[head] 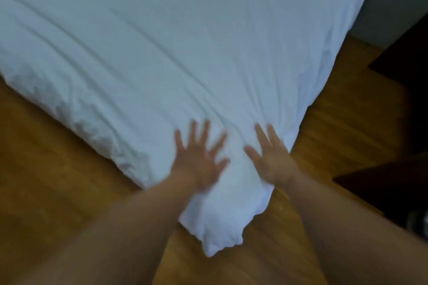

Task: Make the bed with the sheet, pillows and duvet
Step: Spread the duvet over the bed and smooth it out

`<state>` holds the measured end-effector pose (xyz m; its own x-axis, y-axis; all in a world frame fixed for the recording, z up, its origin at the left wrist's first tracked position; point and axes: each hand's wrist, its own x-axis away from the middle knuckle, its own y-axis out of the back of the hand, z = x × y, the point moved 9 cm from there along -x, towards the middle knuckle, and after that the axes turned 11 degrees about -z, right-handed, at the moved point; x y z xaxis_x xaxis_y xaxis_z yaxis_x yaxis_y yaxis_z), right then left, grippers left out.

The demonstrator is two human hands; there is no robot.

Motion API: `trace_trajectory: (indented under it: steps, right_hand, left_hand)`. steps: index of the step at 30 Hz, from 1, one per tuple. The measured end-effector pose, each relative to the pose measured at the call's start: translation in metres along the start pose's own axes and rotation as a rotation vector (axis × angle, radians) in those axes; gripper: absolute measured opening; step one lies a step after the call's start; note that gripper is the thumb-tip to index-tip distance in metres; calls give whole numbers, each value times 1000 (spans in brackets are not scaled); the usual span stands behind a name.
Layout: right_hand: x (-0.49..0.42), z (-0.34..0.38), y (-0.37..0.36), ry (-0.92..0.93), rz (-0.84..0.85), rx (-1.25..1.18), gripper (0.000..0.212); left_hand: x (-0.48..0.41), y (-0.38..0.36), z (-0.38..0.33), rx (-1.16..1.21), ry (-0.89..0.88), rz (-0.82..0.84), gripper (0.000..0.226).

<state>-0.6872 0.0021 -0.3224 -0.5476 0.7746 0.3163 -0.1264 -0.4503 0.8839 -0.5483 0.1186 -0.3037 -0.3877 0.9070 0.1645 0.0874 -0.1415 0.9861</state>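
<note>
1. So I'm standing at a corner of the bed (pixel 162 18), looking down at it. The whole top is covered in white cloth, and honestly I can't tell from here whether it's the sheet or the duvet (pixel 185 58), so I'll just call it the duvet
2. My left hand (pixel 199 157) is flat on the duvet near the corner, fingers (pixel 192 129) spread wide, palm down. Not gripping anything, just pressing on the cloth
3. My right hand (pixel 275 159) is just beside it, also palm down on the duvet, fingers stretched out and a bit closer together than the left ones. Nothing held there either
4. Between my two hands the cloth bunches into a ridge, and long creases run from that spot up and to the left across the bed
5. The corner of the duvet (pixel 220 222) hangs off the bed, sagging down between my forearms toward the wooden floor (pixel 58 180), with a crumpled tip at the bottom
6. The left edge of the cloth looks rumpled where it drops over the side of the bed
7. There's dark furniture (pixel 398 90) off to the right, well apart from the bed. It's all a bit blurry, so no pillows I can pick out
</note>
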Motion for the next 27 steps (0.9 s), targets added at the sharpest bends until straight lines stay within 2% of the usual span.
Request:
trace_trajectory:
  steps: [2, 3, 4, 5, 6, 7, 8, 9, 10, 12, 13, 14, 15, 17, 20, 22, 24, 26, 27]
  right_hand:
    - [20, -63, 13, -292, 35, -1, 78]
    - [15, -84, 31, -351, -24, 63, 69]
    - [0, -96, 53, -350, -104, 110, 55]
    - [-24, -96, 76, -314, -203, 106, 44]
    - [-50, -88, 96, -262, -268, 35, 43]
    - [-74, -76, 111, -198, -299, -59, 50]
    - [-99, -63, 121, -131, -307, -126, 59]
    - [-122, -60, 125, -124, -301, -196, 66]
    - [-147, -68, 125, -185, -288, -276, 68]
    - [-191, -117, 119, -514, -235, -532, 64]
    - [-208, -140, 114, -680, -184, -716, 67]
    - [-226, -159, 110, -772, -177, -879, 75]
    - [-248, -172, 110, -782, -193, -949, 83]
    - [-286, -186, 117, -718, -315, -894, 86]
    - [-308, -193, 123, -594, -415, -761, 64]
    - [-310, -200, 130, -465, -400, -682, 54]
    - [-310, -215, 136, -325, -365, -538, 57]
    - [-309, -229, 133, -295, -340, -456, 59]
    - [-308, -232, 129, -321, -331, -488, 60]
  left_hand:
    - [45, -18, -60, -19, -529, 59, 61]
    - [54, -15, -77, 86, -721, 95, 59]
    - [42, 5, -85, 229, -799, 79, 57]
    - [10, 30, -82, 361, -738, -17, 55]
    - [-35, 53, -68, 481, -551, -145, 55]
    - [-83, 73, -42, 561, -298, -269, 58]
    - [-126, 83, -17, 496, -74, -342, 64]
    - [-160, 80, 0, 318, 83, -314, 71]
    - [-186, 66, 7, 165, 168, -211, 74]
    - [-221, 35, -1, 52, 173, -56, 76]
    - [-237, 27, -13, 21, 127, -64, 76]
    - [-254, 23, -28, -5, 86, -102, 77]
    - [-276, 22, -43, -25, 62, -154, 76]
    - [-322, 31, -75, -56, 31, -251, 75]
    - [-382, 41, -129, 0, -12, -257, 72]
    - [-411, 45, -151, 4, -32, -242, 73]
    - [-423, 51, -162, -54, -39, -248, 74]
    - [-411, 55, -177, -68, -130, -258, 73]
    - [-399, 55, -185, -45, -218, -258, 70]
